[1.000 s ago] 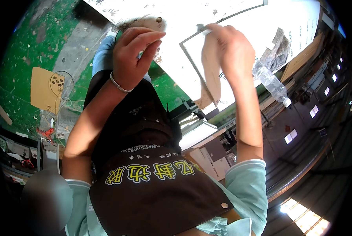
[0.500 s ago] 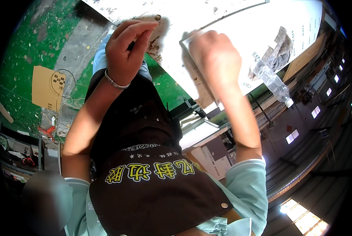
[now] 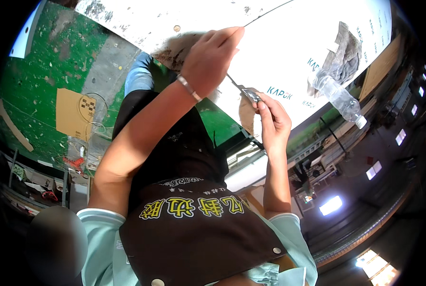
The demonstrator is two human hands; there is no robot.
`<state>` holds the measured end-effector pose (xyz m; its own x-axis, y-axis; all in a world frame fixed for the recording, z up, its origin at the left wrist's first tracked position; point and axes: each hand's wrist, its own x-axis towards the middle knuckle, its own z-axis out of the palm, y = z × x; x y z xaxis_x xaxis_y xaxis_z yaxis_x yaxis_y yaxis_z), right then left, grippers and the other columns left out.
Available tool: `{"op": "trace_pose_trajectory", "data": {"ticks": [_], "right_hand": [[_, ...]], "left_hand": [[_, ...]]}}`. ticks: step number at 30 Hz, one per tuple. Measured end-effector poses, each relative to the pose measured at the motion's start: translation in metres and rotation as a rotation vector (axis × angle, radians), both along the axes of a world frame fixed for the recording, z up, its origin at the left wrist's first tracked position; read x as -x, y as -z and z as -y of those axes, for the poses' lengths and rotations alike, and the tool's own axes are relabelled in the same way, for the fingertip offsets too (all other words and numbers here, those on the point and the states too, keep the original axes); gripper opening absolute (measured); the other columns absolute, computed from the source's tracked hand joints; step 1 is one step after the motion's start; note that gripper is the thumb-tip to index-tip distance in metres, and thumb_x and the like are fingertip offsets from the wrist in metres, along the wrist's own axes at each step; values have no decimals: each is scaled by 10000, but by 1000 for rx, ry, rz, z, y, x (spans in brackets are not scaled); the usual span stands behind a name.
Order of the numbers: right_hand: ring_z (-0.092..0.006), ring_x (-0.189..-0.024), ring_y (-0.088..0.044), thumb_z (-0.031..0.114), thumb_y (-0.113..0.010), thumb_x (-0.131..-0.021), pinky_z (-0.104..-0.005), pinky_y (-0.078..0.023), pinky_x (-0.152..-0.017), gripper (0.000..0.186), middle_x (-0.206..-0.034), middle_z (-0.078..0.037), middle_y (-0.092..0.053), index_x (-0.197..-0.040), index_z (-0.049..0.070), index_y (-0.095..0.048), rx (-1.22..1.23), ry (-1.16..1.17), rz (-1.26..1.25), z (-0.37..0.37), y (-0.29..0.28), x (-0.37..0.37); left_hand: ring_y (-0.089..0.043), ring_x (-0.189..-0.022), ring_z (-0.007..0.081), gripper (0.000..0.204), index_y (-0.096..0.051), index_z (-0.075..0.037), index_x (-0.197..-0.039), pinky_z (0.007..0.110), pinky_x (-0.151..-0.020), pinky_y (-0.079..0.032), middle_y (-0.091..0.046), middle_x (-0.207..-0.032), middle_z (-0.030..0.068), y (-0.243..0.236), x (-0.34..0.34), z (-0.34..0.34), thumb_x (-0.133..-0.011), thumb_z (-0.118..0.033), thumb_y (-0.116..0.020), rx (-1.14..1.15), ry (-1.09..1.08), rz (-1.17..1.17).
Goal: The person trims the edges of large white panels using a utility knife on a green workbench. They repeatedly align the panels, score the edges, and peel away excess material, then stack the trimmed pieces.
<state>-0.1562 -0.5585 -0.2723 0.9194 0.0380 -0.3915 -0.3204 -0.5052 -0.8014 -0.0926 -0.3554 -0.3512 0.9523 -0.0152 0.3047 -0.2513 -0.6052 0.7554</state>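
My right hand pinches a small dark and silvery flat metal tool at the near edge of a white board printed with lettering. The tool's exact kind is too small to make out. To its left my left hand hangs over the board's left corner, fingers pressed together and pointing right. Whether anything is between those fingertips is hidden. Thin dark lines mark the board's edges on both sides of my left hand. A white, stained surface extends beyond and to the left.
A crumpled grey cloth and a clear plastic bottle with a white cap lie on the board's right part. Cardboard and thin cables rest on the green floor at left. A cluttered shelf stands at lower left.
My left hand has moved right, over the board's corner. My right hand, blurred before, has come down and nearer along the edge; the metal tool now shows in its fingers.
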Motion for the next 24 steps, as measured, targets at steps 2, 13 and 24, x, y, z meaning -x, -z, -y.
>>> {"op": "trace_pose_trajectory", "data": {"ticks": [2,13,24], "right_hand": [[-116,-807,-589,49,-584,-952,-238,-467,-743,198,-876,-65,-650,-1119,-15,-670,-53,77,-22,19,-2,7],[-152,-874,-641,2,-550,-953,-263,-505,-778,198,-991,-105,-671,-1121,-28,-651,-119,166,-65,103,0,34],[-125,-839,-656,-30,-565,-932,-225,-495,-760,190,-933,-76,-680,-1091,-33,-668,-233,300,-21,161,27,69]], "left_hand": [[-623,-1000,271,350,-633,-27,-1190,358,-845,-519,-654,-1143,83,-6,13,-2,-840,-22,-655,-30,18,45],[-643,-857,219,266,-688,-28,-1108,296,-751,-515,-680,-1013,103,-38,2,50,-845,11,-679,63,11,-128],[-606,-799,150,211,-741,-49,-1011,263,-700,-490,-665,-915,58,-48,20,91,-802,-22,-728,159,-103,-293]]}}
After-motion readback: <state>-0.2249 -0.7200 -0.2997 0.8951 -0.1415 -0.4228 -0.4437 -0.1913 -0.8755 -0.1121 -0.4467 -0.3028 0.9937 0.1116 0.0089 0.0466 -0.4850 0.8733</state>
